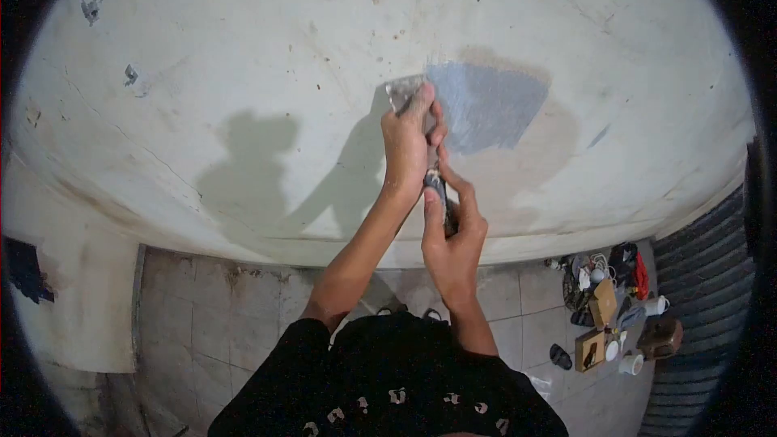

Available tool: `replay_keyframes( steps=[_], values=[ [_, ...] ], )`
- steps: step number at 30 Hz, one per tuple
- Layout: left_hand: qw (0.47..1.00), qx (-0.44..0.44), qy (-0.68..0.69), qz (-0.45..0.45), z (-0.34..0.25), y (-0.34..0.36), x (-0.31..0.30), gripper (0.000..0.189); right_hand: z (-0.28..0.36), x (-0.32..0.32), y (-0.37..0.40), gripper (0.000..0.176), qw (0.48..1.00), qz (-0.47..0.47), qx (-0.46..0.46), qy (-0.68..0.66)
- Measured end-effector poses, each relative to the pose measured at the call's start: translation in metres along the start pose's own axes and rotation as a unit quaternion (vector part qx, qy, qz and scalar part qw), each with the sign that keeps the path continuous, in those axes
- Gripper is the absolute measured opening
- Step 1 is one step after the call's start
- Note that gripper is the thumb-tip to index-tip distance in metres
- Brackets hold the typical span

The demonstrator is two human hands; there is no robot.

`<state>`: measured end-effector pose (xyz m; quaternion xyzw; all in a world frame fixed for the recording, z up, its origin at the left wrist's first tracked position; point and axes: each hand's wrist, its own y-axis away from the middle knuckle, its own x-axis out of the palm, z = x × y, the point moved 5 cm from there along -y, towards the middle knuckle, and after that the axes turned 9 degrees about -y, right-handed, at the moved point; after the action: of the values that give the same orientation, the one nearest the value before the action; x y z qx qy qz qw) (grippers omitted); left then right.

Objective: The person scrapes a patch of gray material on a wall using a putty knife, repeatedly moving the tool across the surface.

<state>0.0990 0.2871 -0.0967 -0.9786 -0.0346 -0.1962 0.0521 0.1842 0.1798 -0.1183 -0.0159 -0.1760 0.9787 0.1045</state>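
**Where the Blade Meets the Wall [243, 48], Two Hands on One Scraper [402, 93]**

As we press the scraper against the pale, stained wall, its light metal blade sits a little above the middle of our view. Its dark handle runs down from the blade toward 6 o'clock. Our left hand [409, 142] is closed round the upper part of the tool, right behind the blade, with the fingertips reaching onto the metal. Our right hand [452, 235] is closed round the dark handle at 5 o'clock from the left hand, thumb laid up along the grip. The two hands sit so close that we cannot tell whether they touch.

At 3 o'clock from the blade, meeting its edge, lies a grey patch [490, 105] on the wall, with a tan, bare-looking ring spreading round it toward 4 o'clock. At 9 o'clock from the hands our shadow [251, 162] falls across the plaster, head and raised arm together. Further out, toward 10 o'clock, we see two small dark chips [129, 74] in the surface.

Below the wall, at 7 o'clock, is a grimy tiled floor [235, 316]. At 4 o'clock a heap of clutter [607, 307] rests on the tiles: small cardboard boxes, white cups, coiled cable, something red. Just beyond it, at the edge of view, stands a dark ribbed surface [704, 275]. At 6 o'clock, nearest us, is our black top [388, 372] with small pale marks.
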Motion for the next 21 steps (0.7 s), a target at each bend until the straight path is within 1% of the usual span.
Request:
replay_keyframes(
  steps=[1,2,3,5,6,9,10,13,16,18,21],
  values=[
    [1.0,-0.003,-0.007,0.002,0.004,0.001,-0.002,0.035,-0.002,0.0,-0.001,0.034,1.0,-0.001,-0.015,0.008],
    [1.0,-0.025,-0.013,-0.002,0.008,0.003,-0.003,0.035,-0.004,0.001,-0.002,0.034,0.999,-0.003,-0.031,0.017],
    [1.0,-0.007,-0.012,0.004,0.004,-0.004,-0.002,0.036,-0.006,0.001,-0.002,0.034,0.999,-0.004,-0.046,0.026],
    [1.0,0.012,-0.011,0.011,-0.015,-0.003,0.004,0.037,0.007,0.004,-0.008,0.034,0.998,-0.005,-0.054,-0.013],
    [0.999,0.033,-0.011,0.023,-0.024,-0.005,0.007,0.037,0.012,0.004,-0.011,0.034,0.999,0.009,-0.029,-0.015],
    [1.0,0.005,-0.018,0.002,-0.006,0.001,-0.001,0.035,0.007,0.004,-0.002,0.034,0.996,-0.011,-0.079,0.034],
    [1.0,-0.001,-0.021,0.011,-0.001,0.004,-0.003,0.034,-0.002,0.003,0.003,0.034,1.0,-0.002,-0.02,0.022],
    [1.0,0.004,0.0,-0.002,-0.004,-0.001,-0.001,0.035,0.005,0.003,-0.001,0.034,0.999,0.001,-0.037,0.009],
    [1.0,-0.022,-0.019,-0.003,0.005,0.006,-0.005,0.035,0.003,0.001,0.001,0.034,0.999,0.022,0.029,0.024],
    [0.999,-0.012,-0.03,0.0,0.001,0.003,-0.004,0.034,-0.005,0.001,0.006,0.033,1.0,0.011,0.004,0.025],
    [0.999,0.007,-0.033,0.007,-0.006,-0.001,-0.002,0.034,0.008,0.004,-0.003,0.034,1.0,0.009,-0.019,0.011]
  ],
)
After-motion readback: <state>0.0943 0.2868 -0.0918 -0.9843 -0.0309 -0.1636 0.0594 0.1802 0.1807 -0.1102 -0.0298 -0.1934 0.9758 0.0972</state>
